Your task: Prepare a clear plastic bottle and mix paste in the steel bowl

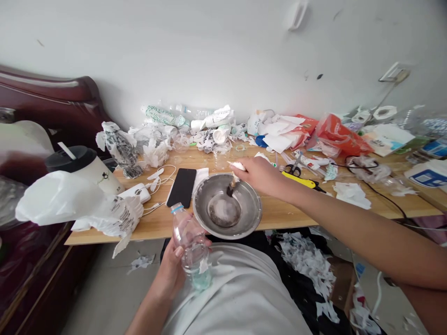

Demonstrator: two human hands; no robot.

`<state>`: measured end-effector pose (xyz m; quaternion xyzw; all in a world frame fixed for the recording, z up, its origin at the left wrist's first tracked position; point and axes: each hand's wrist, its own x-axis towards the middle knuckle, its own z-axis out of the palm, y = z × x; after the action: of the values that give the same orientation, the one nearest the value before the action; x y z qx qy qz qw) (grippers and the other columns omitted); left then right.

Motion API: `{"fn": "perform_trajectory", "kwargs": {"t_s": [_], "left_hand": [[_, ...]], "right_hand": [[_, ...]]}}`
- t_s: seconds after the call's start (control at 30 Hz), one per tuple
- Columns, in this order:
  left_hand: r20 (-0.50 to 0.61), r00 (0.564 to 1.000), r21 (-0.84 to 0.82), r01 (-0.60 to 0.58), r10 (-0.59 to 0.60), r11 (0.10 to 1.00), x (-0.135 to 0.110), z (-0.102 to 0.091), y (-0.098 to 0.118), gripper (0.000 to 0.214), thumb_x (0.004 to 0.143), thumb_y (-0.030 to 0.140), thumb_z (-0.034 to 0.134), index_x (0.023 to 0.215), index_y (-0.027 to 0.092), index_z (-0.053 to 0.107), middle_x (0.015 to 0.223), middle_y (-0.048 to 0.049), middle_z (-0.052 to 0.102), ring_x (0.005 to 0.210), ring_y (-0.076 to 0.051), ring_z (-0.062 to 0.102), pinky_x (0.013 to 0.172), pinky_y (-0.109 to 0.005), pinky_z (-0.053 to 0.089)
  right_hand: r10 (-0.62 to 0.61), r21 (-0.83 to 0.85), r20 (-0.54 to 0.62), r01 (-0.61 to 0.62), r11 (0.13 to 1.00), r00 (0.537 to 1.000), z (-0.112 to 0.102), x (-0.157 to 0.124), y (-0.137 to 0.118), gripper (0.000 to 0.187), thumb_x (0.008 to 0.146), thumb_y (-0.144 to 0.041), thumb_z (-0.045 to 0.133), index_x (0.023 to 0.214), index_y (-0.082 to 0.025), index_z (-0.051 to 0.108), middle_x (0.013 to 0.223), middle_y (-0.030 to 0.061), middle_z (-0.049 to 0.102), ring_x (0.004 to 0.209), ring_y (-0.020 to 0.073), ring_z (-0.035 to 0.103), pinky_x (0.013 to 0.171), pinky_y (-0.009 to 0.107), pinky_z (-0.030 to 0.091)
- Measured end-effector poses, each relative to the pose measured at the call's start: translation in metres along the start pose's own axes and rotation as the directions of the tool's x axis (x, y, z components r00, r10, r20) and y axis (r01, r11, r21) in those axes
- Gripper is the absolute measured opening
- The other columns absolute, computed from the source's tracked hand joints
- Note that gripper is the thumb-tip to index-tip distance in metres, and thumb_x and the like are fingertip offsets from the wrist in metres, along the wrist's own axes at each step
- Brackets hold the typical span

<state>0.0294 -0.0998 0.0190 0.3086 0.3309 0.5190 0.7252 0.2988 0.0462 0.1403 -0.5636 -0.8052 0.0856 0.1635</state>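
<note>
My left hand [174, 263] is wrapped round a clear plastic bottle [190, 246], tilted in front of my shirt. The bottle has a blue ring at its neck, a scrap of white paper on its side and a greenish tint near the bottom. Over the metal bowl [257, 204], my right hand [253, 174] grips a small brush [231, 187] with dark bristles pointing down into the bowl. Whitish residue coats the brush's handle end and the bowl's inside. Pale, cloudy liquid seems to lie at the bottom. The bowl stands at the table's front edge.
Left of the bowl lie a black phone [181, 187] and a white cable. A lidded cup [99, 170] and a paper-covered bottle [122, 149] stand further left. Scissors [292, 170] and a yellow cutter [298, 179] lie right. Paper scraps [305, 260] fill a container below.
</note>
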Motion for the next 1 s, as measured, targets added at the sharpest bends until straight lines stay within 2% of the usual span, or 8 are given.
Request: {"fn": "perform_trajectory", "kwargs": {"t_s": [0.13, 0.2, 0.33, 0.43, 0.53, 0.63, 0.8, 1.0], "left_hand": [[0.002, 1.0, -0.004, 0.0, 0.0, 1.0, -0.001, 0.001, 0.0, 0.087, 0.08, 0.055, 0.077, 0.155, 0.031, 0.04, 0.118, -0.0117, 0.073, 0.099, -0.027, 0.071, 0.088, -0.041, 0.057], [0.005, 1.0, -0.009, -0.004, 0.004, 1.0, -0.002, 0.001, 0.0, 0.087, 0.079, 0.054, 0.078, 0.154, 0.03, 0.041, 0.119, -0.0121, 0.072, 0.099, -0.028, 0.071, 0.089, -0.042, 0.057], [-0.052, 0.998, -0.038, -0.019, 0.017, 0.999, -0.003, 0.0, -0.003, 0.09, 0.077, 0.055, 0.08, 0.154, 0.029, 0.041, 0.121, -0.0128, 0.072, 0.098, -0.029, 0.071, 0.086, -0.042, 0.057], [-0.069, 0.998, -0.034, -0.017, 0.014, 0.999, -0.003, -0.005, -0.004, 0.09, 0.077, 0.055, 0.08, 0.154, 0.03, 0.041, 0.123, -0.0134, 0.072, 0.101, -0.03, 0.071, 0.089, -0.042, 0.057], [-0.04, 0.999, -0.006, -0.022, 0.021, 1.0, -0.001, -0.009, -0.003, 0.088, 0.078, 0.056, 0.079, 0.154, 0.029, 0.043, 0.122, -0.0148, 0.073, 0.102, -0.031, 0.071, 0.09, -0.045, 0.057], [-0.059, 0.998, -0.002, -0.019, 0.019, 1.0, -0.001, -0.005, -0.001, 0.089, 0.076, 0.057, 0.08, 0.152, 0.029, 0.045, 0.121, -0.0146, 0.074, 0.1, -0.031, 0.072, 0.088, -0.044, 0.057], [-0.127, 0.991, 0.001, -0.031, 0.031, 1.0, -0.004, 0.007, 0.003, 0.088, 0.074, 0.057, 0.081, 0.15, 0.029, 0.048, 0.118, -0.0131, 0.075, 0.098, -0.03, 0.072, 0.088, -0.043, 0.057], [-0.143, 0.99, 0.008, -0.001, 0.002, 1.0, -0.005, 0.004, 0.002, 0.087, 0.073, 0.058, 0.082, 0.149, 0.029, 0.049, 0.118, -0.012, 0.075, 0.097, -0.028, 0.073, 0.087, -0.038, 0.057]], "right_hand": [[-0.133, 0.341, 0.284, 0.03, 0.939, 0.95, 0.001, -0.003, -0.006, 0.043, 0.1, -0.052, 0.046, 0.079, -0.018, 0.059, 0.071, 0.0017, 0.066, 0.064, 0.014, 0.056, 0.06, 0.025, 0.031], [-0.144, 0.312, 0.418, 0.007, 0.95, 0.897, 0.001, -0.004, -0.004, 0.045, 0.099, -0.051, 0.046, 0.073, -0.017, 0.059, 0.067, 0.0013, 0.065, 0.059, 0.0135, 0.054, 0.057, 0.025, 0.031], [0.001, 0.001, 0.209, -0.002, 1.0, 0.978, 0.002, -0.004, -0.005, 0.039, 0.097, -0.037, 0.051, 0.064, -0.017, 0.053, 0.062, 0.0037, 0.058, 0.057, 0.014, 0.046, 0.057, 0.029, 0.023], [-0.039, 0.044, 0.084, 0.036, 0.998, 0.996, 0.004, -0.005, -0.012, 0.034, 0.101, -0.037, 0.049, 0.075, -0.016, 0.059, 0.073, 0.0052, 0.064, 0.066, 0.0151, 0.052, 0.061, 0.029, 0.026], [-0.202, 0.273, 0.249, 0.132, 0.953, 0.947, 0.002, -0.005, -0.013, 0.037, 0.1, -0.048, 0.052, 0.081, -0.018, 0.064, 0.074, 0.0015, 0.067, 0.066, 0.0135, 0.056, 0.061, 0.025, 0.031], [-0.174, 0.227, 0.405, 0.086, 0.97, 0.897, -0.004, -0.004, -0.009, 0.036, 0.095, -0.045, 0.061, 0.073, -0.017, 0.064, 0.066, 0.0015, 0.065, 0.06, 0.0135, 0.054, 0.057, 0.025, 0.03], [-0.058, 0.1, 0.142, 0.044, 0.994, 0.988, -0.004, -0.002, -0.007, 0.032, 0.101, -0.036, 0.052, 0.08, -0.015, 0.063, 0.079, 0.0074, 0.067, 0.072, 0.0167, 0.057, 0.063, 0.028, 0.029], [-0.121, 0.187, 0.302, 0.066, 0.98, 0.946, 0.005, -0.007, -0.002, 0.041, 0.098, -0.045, 0.056, 0.068, -0.016, 0.057, 0.064, 0.0011, 0.059, 0.058, 0.0125, 0.049, 0.057, 0.027, 0.027]]}}
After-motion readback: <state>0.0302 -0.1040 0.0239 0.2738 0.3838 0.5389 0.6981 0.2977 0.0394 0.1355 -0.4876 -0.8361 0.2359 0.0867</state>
